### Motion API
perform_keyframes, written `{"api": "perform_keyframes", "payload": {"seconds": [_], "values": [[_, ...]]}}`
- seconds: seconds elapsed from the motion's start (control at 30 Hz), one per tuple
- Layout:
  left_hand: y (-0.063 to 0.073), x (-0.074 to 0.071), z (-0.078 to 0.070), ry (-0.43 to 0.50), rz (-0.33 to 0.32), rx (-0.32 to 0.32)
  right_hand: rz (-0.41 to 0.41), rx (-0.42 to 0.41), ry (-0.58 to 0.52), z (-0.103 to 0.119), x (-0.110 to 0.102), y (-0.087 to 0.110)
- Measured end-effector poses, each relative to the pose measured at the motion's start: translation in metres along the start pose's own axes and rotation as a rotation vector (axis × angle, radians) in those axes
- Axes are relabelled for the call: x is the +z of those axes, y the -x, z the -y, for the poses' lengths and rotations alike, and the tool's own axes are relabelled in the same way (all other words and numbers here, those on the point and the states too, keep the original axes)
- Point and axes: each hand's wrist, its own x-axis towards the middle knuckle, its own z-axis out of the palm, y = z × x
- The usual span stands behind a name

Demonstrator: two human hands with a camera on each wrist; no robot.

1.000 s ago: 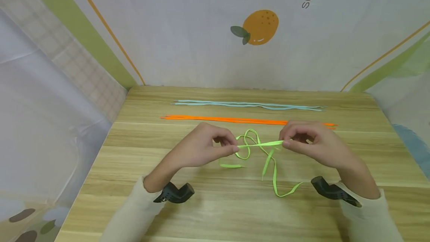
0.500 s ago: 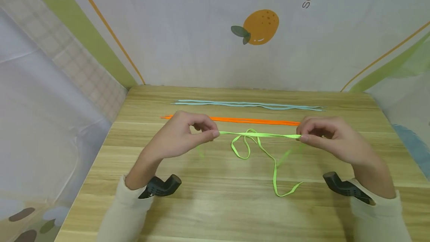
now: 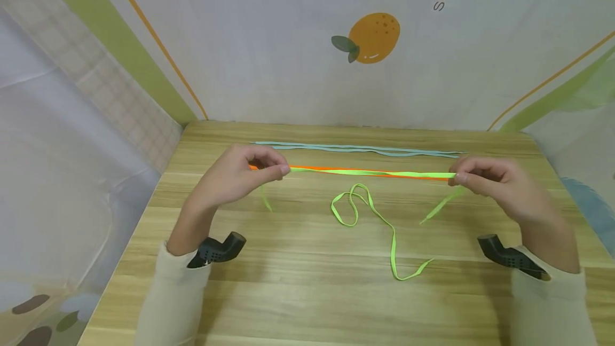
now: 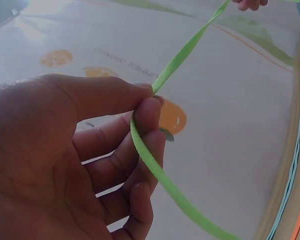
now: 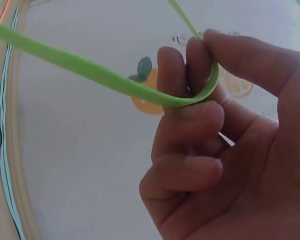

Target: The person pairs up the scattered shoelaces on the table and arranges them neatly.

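Note:
A neon green shoelace (image 3: pixel 355 172) is stretched nearly level between both hands. My left hand (image 3: pixel 235 175) pinches it between thumb and fingertips, and a short tail hangs below. In the left wrist view the green shoelace (image 4: pixel 177 60) runs up from the pinch toward the other hand. My right hand (image 3: pixel 499 183) pinches the other side, its loose end drooping to the left. The right wrist view shows that shoelace (image 5: pixel 90 70) curving round the fingers. Behind it, overlapped in the head view, lie orange shoelaces (image 3: pixel 317 167). A second green shoelace (image 3: pixel 394 244) lies loosely looped on the table.
Two light blue shoelaces (image 3: pixel 336 148) lie straight along the back of the wooden table (image 3: pixel 307 308). A white curtain (image 3: pixel 269 68) with fruit prints rises behind the table's far edge. Each wrist carries a black camera mount.
Both hands have moved apart and away toward the back of the table, drawing the held green shoelace out longer and over the orange pair. The looped green shoelace has stayed put.

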Motion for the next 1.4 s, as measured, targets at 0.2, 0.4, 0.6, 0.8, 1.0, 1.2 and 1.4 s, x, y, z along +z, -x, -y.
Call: {"api": "perform_keyframes", "payload": {"seconds": [0.2,0.4,0.6,0.8,1.0,1.2,1.4], "values": [[-0.005,-0.010,0.014,0.035,-0.003,-0.076,-0.068,0.015,-0.045,-0.013,-0.017,0.005],[-0.008,-0.018,0.026,0.049,-0.001,-0.124,-0.121,0.079,-0.048,-0.021,-0.031,0.011],[-0.011,-0.027,0.040,0.041,-0.003,-0.160,-0.161,0.130,-0.081,-0.032,-0.046,0.018],[-0.011,-0.034,0.056,0.053,-0.022,-0.201,-0.244,0.232,-0.056,-0.039,-0.056,0.024],[-0.011,-0.040,0.070,0.053,-0.028,-0.237,-0.286,0.368,0.077,-0.044,-0.065,0.030],[-0.012,-0.044,0.080,0.042,-0.043,-0.265,-0.305,0.473,0.240,-0.049,-0.071,0.032],[-0.014,-0.044,0.095,0.019,-0.054,-0.284,-0.306,0.553,0.243,-0.062,-0.077,0.034]]}}
